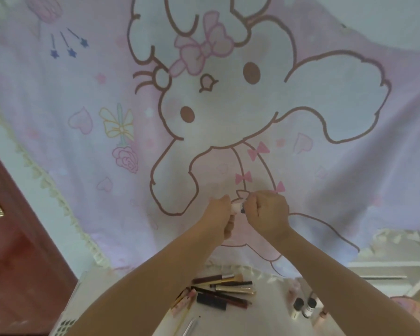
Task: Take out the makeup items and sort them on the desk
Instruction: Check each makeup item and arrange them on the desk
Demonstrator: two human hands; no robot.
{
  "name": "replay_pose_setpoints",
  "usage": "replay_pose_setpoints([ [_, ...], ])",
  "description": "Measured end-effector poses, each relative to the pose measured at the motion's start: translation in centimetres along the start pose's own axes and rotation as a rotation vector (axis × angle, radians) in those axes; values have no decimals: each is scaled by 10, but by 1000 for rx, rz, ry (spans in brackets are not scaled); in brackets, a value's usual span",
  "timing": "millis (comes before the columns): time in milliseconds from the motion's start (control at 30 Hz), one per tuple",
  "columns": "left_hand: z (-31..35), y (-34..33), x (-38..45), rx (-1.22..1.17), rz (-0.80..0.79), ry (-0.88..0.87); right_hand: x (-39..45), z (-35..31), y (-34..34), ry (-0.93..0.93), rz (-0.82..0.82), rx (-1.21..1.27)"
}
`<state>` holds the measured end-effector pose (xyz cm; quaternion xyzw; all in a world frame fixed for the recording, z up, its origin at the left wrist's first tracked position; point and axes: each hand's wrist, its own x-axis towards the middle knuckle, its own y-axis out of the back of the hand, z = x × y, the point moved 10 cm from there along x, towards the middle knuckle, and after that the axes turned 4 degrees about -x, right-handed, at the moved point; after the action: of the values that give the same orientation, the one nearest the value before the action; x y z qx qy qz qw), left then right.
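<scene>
Pink printed cloth (83, 98) hangs behind the white table (264, 321), so everything reads against it. Going left to right: brushes and pencils (224, 288) lie bunched together near the table's back edge, looks like a sorted group. Above them the left hand (218, 214) pinches a small pale tube (235, 206), and the right hand (268, 210) has its fingers curled on the dark end, probably twisting a cap. Small bottles (303, 306) stand grouped toward the right edge.
</scene>
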<state>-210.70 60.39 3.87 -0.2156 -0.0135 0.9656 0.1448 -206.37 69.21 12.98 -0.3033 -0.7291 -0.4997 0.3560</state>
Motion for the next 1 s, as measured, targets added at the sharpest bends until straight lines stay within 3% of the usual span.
replay_pose_setpoints([
  [100,10,2,1,34,-2,-121,-1,18,-20,-323,-187,246],
  [167,28,5,-1,208,43,-356,-18,38,-44,-683,-424,392],
  [233,41,5,-10,447,95,-595,-40,44,-58,-999,-560,593],
  [333,49,6,-22,640,194,-819,-47,40,-64,-1113,-609,676],
  [400,57,7,-27,637,253,-878,-43,35,-61,-1127,-553,692],
  [500,72,8,-27,493,265,-824,-28,37,-44,-1056,-362,632],
  [567,76,8,-24,374,260,-748,-11,37,-27,-865,-235,503],
  [667,58,4,-6,108,164,-471,17,13,3,-381,-53,311],
  [767,42,-5,0,23,1,-254,23,1,5,-99,-73,288],
  [833,46,-3,-1,89,-35,-302,24,4,4,-51,-125,265],
  [1000,49,7,-2,151,-12,-421,0,31,-37,-499,-625,575],
])
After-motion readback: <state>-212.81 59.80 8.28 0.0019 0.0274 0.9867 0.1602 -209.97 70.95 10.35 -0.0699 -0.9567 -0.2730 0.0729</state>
